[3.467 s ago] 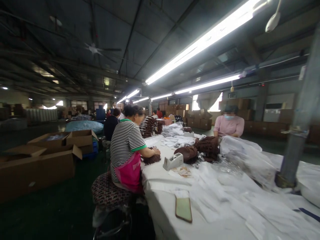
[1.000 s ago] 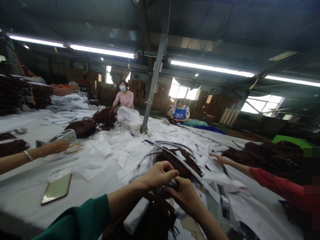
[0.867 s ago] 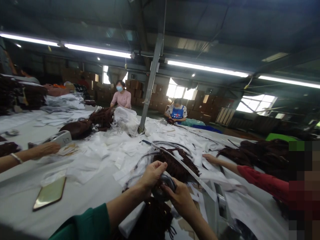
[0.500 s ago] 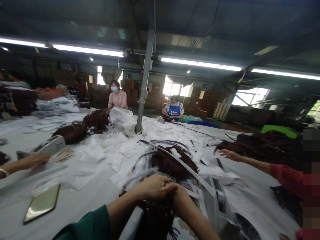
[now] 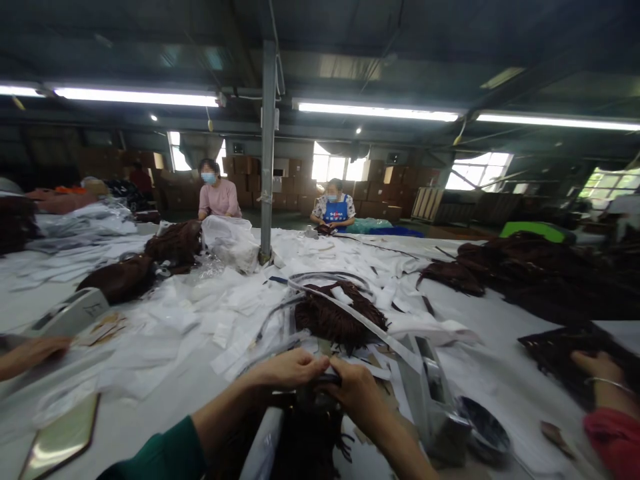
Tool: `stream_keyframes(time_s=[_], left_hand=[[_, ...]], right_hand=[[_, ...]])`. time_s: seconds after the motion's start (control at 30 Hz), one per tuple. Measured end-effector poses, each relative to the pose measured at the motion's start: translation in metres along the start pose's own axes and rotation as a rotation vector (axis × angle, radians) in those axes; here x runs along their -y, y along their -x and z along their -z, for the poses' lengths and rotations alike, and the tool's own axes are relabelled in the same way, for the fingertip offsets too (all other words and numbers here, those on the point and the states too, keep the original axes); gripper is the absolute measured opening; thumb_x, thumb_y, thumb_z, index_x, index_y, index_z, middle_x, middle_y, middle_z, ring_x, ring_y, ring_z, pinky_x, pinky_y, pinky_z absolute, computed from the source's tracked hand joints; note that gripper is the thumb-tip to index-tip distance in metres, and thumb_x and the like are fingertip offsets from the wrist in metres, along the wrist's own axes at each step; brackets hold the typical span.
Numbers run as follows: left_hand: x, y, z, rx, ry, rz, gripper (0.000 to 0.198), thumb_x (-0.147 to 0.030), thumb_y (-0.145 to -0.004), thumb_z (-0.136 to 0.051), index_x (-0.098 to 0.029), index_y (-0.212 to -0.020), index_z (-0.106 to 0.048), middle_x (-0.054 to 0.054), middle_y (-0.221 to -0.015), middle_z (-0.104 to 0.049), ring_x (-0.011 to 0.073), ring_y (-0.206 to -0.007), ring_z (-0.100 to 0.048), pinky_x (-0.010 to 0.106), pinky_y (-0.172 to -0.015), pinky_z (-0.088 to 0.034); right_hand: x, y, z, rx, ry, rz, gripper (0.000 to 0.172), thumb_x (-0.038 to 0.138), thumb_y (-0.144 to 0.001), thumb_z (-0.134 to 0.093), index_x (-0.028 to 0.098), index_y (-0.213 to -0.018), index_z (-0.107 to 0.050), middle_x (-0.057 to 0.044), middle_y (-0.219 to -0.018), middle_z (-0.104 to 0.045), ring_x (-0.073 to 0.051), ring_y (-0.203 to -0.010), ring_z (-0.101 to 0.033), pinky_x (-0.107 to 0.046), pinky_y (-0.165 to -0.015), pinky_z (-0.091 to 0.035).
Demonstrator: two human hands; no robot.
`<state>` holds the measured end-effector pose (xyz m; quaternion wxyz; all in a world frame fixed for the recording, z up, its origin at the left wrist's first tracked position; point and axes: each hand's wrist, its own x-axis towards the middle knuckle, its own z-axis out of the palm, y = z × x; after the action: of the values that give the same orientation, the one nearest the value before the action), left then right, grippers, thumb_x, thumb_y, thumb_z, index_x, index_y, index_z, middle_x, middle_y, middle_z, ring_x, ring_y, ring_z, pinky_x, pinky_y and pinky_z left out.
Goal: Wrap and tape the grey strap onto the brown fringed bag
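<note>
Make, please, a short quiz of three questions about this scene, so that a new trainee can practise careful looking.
1. True or false: the camera wearer's left hand and right hand are close together, above a dark fringed piece.

2. Choose one. What stands just to the right of the wearer's right hand?
A) a phone
B) a tape dispenser
C) a cardboard box

3. Fill in the missing word: the wearer's left sleeve is ____ in colour.

Key: 1 true; 2 B; 3 green.
</note>
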<state>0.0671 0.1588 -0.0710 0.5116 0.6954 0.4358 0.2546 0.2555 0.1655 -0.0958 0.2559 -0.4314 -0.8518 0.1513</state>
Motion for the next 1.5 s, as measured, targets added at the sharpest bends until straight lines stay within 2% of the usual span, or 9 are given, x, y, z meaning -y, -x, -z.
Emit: stream_keyframes(time_s=[0.23, 0.53, 0.73, 0.9, 1.0, 1.17, 1.27, 1.4, 1.5], left_hand=[[-0.017, 0.017, 0.015, 0.151, 0.322, 0.153, 0.046, -0.061, -0.076, -0.060, -0.019, -0.092, -0.066, 0.005, -0.083, -0.064, 0.0153, -0.069, -0.058, 0.021, -0.052, -0.047], [-0.019, 0.014, 0.000, -0.001, 0.539, 0.029, 0.040, -0.053, -0.079, -0.063, -0.014, -0.086, -0.061, 0.002, -0.071, -0.057, 0.0064, -0.047, -0.045, 0.014, -0.035, -0.035], [-0.013, 0.017, -0.004, 0.004, 0.681, 0.016, 0.035, -0.046, -0.075, -0.071, -0.014, -0.085, -0.060, 0.002, -0.069, -0.057, 0.0088, -0.050, -0.052, 0.017, -0.039, -0.043], [-0.018, 0.019, -0.006, -0.078, 0.730, 0.109, 0.041, -0.047, -0.074, -0.071, -0.017, -0.099, -0.060, -0.003, -0.058, -0.050, 0.0076, -0.045, -0.048, 0.012, -0.030, -0.025], [-0.019, 0.015, -0.006, -0.139, 0.734, 0.163, 0.041, -0.048, -0.070, -0.074, -0.017, -0.091, -0.057, -0.005, -0.055, -0.048, 0.0062, -0.044, -0.047, 0.009, -0.030, -0.014], [-0.007, 0.001, 0.005, -0.400, 0.842, 0.177, 0.043, -0.045, -0.066, -0.077, -0.018, -0.072, -0.044, -0.008, -0.053, -0.042, 0.0030, -0.040, -0.038, 0.009, -0.029, -0.009], [0.006, 0.000, 0.013, -0.448, 0.892, 0.198, 0.043, -0.043, -0.070, -0.075, -0.018, -0.067, -0.041, -0.007, -0.053, -0.040, 0.0022, -0.039, -0.035, 0.008, -0.027, -0.009], [0.021, 0.007, 0.014, -0.452, 0.986, 0.239, 0.040, -0.040, -0.077, -0.069, -0.017, -0.063, -0.040, -0.007, -0.053, -0.038, 0.0012, -0.036, -0.032, 0.008, -0.025, -0.011], [0.035, 0.014, 0.008, -0.461, 1.062, 0.256, 0.038, -0.038, -0.079, -0.066, -0.017, -0.062, -0.040, -0.008, -0.052, -0.036, 0.0005, -0.034, -0.028, 0.008, -0.024, -0.014]], right_hand=[[0.002, 0.000, 0.002, -0.163, -0.006, 0.129, 0.033, 0.047, -0.092, -0.047, 0.020, -0.076, -0.057, -0.003, -0.068, -0.066, -0.018, -0.064, -0.062, -0.025, -0.056, -0.032], [-0.003, -0.005, -0.007, -0.275, -0.154, 0.091, 0.043, 0.055, -0.094, -0.039, 0.018, -0.080, -0.057, -0.004, -0.070, -0.066, -0.016, -0.062, -0.060, -0.024, -0.058, -0.035], [-0.003, -0.008, -0.008, -0.290, -0.193, 0.104, 0.051, 0.061, -0.092, -0.035, 0.019, -0.078, -0.060, -0.004, -0.070, -0.066, -0.016, -0.064, -0.061, -0.024, -0.058, -0.036], [-0.001, -0.010, -0.010, -0.242, -0.237, 0.063, 0.052, 0.066, -0.088, -0.040, 0.019, -0.078, -0.060, -0.002, -0.068, -0.066, -0.015, -0.062, -0.061, -0.022, -0.056, -0.036], [-0.003, -0.013, -0.010, -0.244, -0.173, 0.047, 0.050, 0.065, -0.088, -0.043, 0.020, -0.079, -0.060, -0.001, -0.069, -0.065, -0.015, -0.064, -0.061, -0.022, -0.057, -0.037], [-0.001, -0.002, -0.009, -0.554, 0.077, -0.044, 0.053, 0.061, -0.091, -0.039, 0.015, -0.101, -0.062, -0.012, -0.093, -0.065, -0.024, -0.088, -0.061, -0.034, -0.078, -0.046], [0.009, 0.024, -0.039, -0.583, 0.089, -0.009, 0.055, 0.057, -0.091, -0.042, 0.014, -0.120, -0.057, -0.017, -0.115, -0.060, -0.030, -0.108, -0.056, -0.042, -0.093, -0.044], [0.008, 0.065, -0.113, -0.194, 0.055, 0.179, 0.069, 0.058, -0.084, -0.055, 0.019, -0.139, -0.043, -0.016, -0.132, -0.055, -0.033, -0.118, -0.052, -0.046, -0.100, -0.042], [-0.007, 0.083, -0.153, -0.075, 0.035, 0.148, 0.080, 0.051, -0.084, -0.059, 0.015, -0.147, -0.027, -0.018, -0.141, -0.045, -0.035, -0.125, -0.046, -0.048, -0.103, -0.039]])
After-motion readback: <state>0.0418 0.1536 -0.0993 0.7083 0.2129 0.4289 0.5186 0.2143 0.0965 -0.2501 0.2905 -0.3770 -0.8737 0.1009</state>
